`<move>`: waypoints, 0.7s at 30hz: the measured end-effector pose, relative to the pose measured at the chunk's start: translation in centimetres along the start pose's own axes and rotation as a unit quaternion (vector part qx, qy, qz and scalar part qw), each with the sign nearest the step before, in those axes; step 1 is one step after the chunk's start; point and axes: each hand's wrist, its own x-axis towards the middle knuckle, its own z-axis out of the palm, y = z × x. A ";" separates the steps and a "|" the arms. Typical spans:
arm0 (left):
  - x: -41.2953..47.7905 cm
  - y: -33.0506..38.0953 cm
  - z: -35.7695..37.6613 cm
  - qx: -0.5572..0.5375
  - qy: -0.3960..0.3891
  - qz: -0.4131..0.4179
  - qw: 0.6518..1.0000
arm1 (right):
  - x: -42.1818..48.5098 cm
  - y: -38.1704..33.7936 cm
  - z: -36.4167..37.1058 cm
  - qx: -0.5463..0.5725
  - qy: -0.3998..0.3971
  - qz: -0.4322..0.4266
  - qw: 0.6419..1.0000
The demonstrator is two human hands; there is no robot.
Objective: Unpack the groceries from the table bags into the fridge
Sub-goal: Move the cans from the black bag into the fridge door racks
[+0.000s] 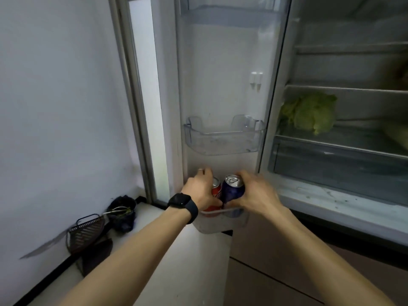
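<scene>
Forearms outstretched, left hand (199, 189) gripping red can (216, 188), right hand (257, 193) gripping blue can (233, 189), both cans side by side, partly within lowest fridge-door bin (220, 225); risk: one can clipping the rim or its neighbour and tipping out.

left wrist: black smartwatch (182, 200); left finger: ring (200, 170); forearms: bare, sleeveless

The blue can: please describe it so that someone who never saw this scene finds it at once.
Look at the open fridge door, then its lowest bin, where two cans sit side by side. The blue can is the right one, tilted, gripped by the right hand; the left hand holds the red can beside it.
</scene>
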 end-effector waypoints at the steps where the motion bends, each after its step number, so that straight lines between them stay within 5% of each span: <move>1: 0.2 0.0 0.0 -0.002 -0.008 -0.005 1.000 | 0.2 0.1 0.0 0.002 -0.018 -0.001 1.000; 9: 0.9 0.0 0.1 0.097 -0.008 0.026 0.995 | 1.9 0.0 -0.6 -0.036 -0.092 -0.023 0.995; 21: 0.2 -0.3 2.2 0.090 0.053 0.001 0.995 | 1.7 -1.4 1.2 -0.058 -0.023 0.013 0.998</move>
